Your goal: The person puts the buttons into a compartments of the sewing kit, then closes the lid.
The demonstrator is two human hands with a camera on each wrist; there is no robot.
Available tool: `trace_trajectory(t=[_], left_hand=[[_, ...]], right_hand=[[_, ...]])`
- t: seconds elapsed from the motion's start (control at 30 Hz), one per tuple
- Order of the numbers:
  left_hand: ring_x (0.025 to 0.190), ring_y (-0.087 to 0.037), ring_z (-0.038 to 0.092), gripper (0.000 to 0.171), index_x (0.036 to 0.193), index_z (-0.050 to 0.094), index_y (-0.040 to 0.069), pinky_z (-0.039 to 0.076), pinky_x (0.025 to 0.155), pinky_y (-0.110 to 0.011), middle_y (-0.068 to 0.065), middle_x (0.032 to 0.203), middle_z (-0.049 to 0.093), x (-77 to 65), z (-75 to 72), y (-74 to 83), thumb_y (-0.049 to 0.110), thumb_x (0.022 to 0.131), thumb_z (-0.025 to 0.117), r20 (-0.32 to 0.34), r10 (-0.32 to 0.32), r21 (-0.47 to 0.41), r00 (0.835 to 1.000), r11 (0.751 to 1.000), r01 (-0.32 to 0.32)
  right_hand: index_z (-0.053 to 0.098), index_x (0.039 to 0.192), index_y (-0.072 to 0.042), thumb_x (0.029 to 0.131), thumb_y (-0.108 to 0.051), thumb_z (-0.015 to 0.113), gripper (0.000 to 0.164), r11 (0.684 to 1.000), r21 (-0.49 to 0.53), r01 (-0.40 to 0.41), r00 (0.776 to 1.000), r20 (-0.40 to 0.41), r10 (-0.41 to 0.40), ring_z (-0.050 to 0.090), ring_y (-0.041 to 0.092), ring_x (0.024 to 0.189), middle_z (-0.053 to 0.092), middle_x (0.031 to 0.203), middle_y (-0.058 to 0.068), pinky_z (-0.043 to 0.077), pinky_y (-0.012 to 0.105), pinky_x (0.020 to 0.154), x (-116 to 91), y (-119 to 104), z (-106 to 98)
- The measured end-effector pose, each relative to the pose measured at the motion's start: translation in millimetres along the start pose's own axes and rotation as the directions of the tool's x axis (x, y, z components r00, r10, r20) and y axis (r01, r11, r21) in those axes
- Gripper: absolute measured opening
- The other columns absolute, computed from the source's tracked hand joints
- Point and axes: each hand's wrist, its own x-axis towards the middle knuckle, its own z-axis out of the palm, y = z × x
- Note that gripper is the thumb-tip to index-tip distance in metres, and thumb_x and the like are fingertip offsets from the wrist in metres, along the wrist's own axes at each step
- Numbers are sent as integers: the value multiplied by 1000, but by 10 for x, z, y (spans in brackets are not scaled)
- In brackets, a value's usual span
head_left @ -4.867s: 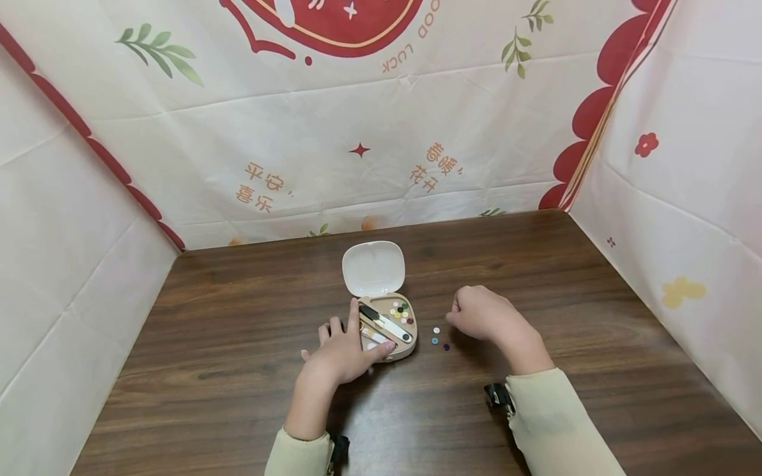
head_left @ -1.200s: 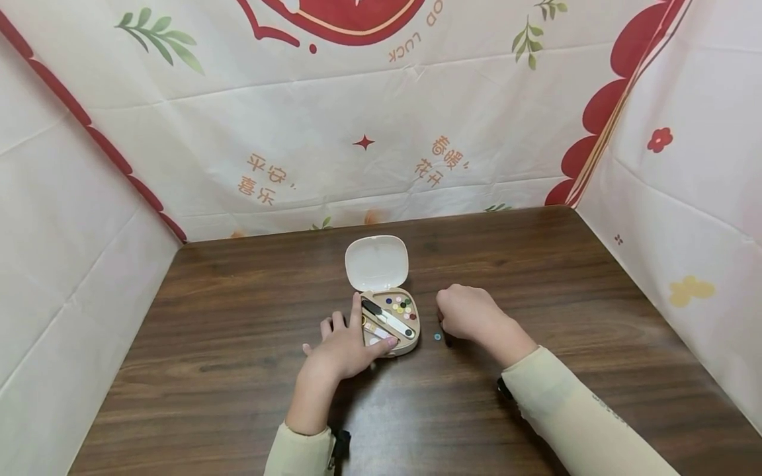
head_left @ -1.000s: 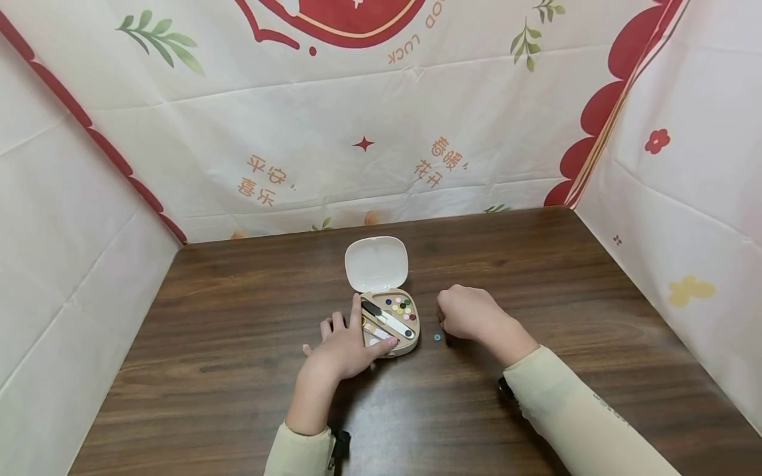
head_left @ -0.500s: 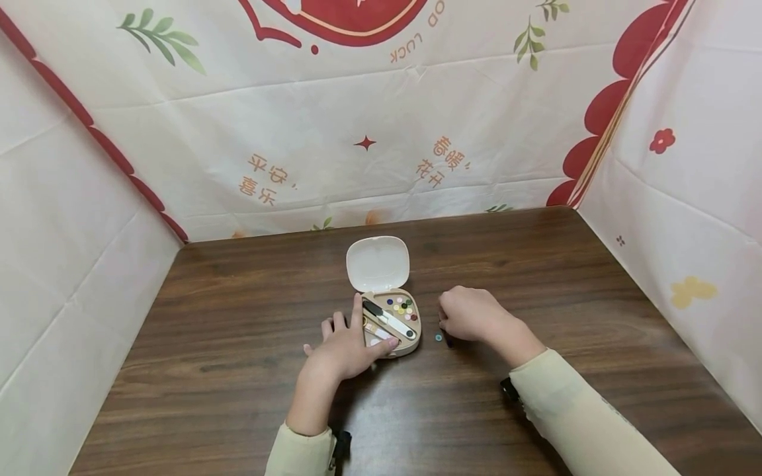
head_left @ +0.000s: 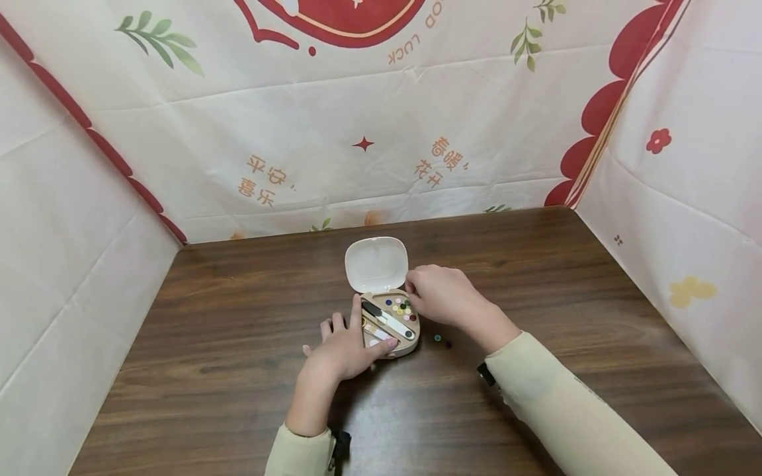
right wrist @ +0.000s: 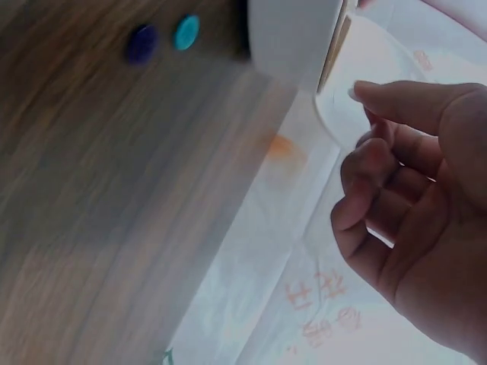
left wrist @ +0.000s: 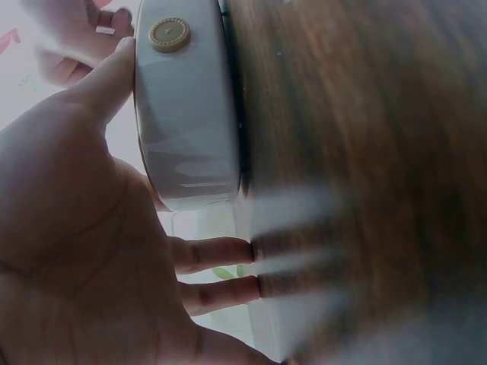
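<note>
A small beige sewing case (head_left: 409, 348) lies on the table with its white lid (head_left: 376, 264) raised at the back. My left hand (head_left: 339, 354) spreads over the case's left side, index finger along the edge and thumb at the front rim; the left wrist view shows other fingertips on the table. At the case's back right corner, my right hand (head_left: 443, 294) pinches a small white button (right wrist: 354, 93) between thumb and finger. Several coloured buttons (head_left: 400, 309) fill the right compartment. A slim black-and-white tool (head_left: 387, 320) crosses the middle.
A teal button (head_left: 437, 338) and a dark purple button (head_left: 449, 344) lie on the wooden table (head_left: 238, 317), just right of the case. A printed white cloth (head_left: 309, 132) walls the table behind and at both sides.
My right hand has lifted the white button from the table and moved left to the case. A dark blue button has appeared in the right compartment since the oldest frame. My left hand stays put.
</note>
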Motion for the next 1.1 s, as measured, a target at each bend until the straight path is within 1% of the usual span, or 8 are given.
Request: trace_trajectory(t=[0.1,0.17,0.27,0.5,0.73,0.87,1.1], left_hand=[[162,-44,21,115,173,0,30,22,111,-90,-25,173,25,-7,3,-10,85,90,58,-3,1,2,1000,1000,-1],[162,-44,21,116,173,0,31,22,110,-91,-25,173,26,-7,6,-10,85,89,58,-5,4,-2,1000,1000,-4],[162,-44,22,116,173,0,31,21,110,-91,-25,172,26,-5,10,-10,85,89,58,-9,8,-6,1000,1000,-8],[163,-44,19,115,173,0,31,20,111,-91,-24,173,25,-8,5,-20,83,90,59,-2,1,-3,1000,1000,-1],[162,-43,22,115,173,-1,32,20,111,-90,-24,172,27,-9,-11,-25,84,90,59,-12,7,-2,1000,1000,-7],[163,-43,19,114,173,0,32,18,111,-92,-24,173,26,0,2,-36,83,90,59,-1,2,-10,1000,1000,-2],[162,-43,20,114,173,-2,33,19,112,-91,-24,173,26,35,18,-43,83,90,59,-7,1,2,1000,1000,-1]], right_hand=[[62,78,-22,97,-16,64,20,1000,10,22,999,-29,-22,57,13,65,62,75,-6,47,39,57,83,-102,-1],[63,79,-22,98,-17,64,20,999,17,28,999,-32,-27,57,13,64,62,74,-6,46,38,56,134,-164,6],[63,81,-21,99,-17,65,18,999,20,41,999,-11,-41,57,12,61,62,74,-6,46,37,55,196,-236,26],[65,85,-20,99,-18,68,15,996,-27,79,996,45,-78,58,12,57,63,74,-6,50,39,57,294,-319,77],[67,87,-20,100,-18,68,13,993,-53,105,993,65,-102,59,14,60,66,77,-5,52,41,59,368,-370,83],[67,87,-19,101,-20,68,14,991,-54,122,987,107,-115,60,14,64,68,80,-5,54,43,60,385,-395,91],[63,82,-22,99,-19,69,18,985,-110,135,979,171,-115,58,16,71,64,84,-5,56,47,66,377,-407,68]])
